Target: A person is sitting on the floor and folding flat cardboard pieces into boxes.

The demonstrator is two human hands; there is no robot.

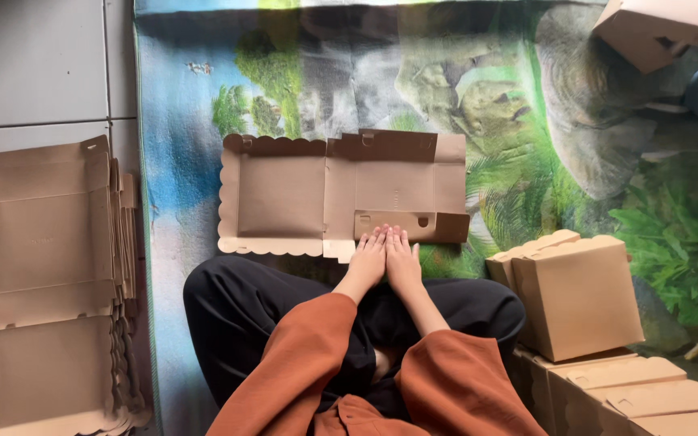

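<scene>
Both hands lie flat, fingers straight and close together, holding nothing. The left hand [367, 257] and right hand [401, 258] press side by side on the near flap of a flat brown cardboard box [341, 194] lying open on the jungle mat [187, 145]. Flat boxes [38, 282] are piled at the left, folded boxes [579, 295] at the right, with bare mat between.
</scene>
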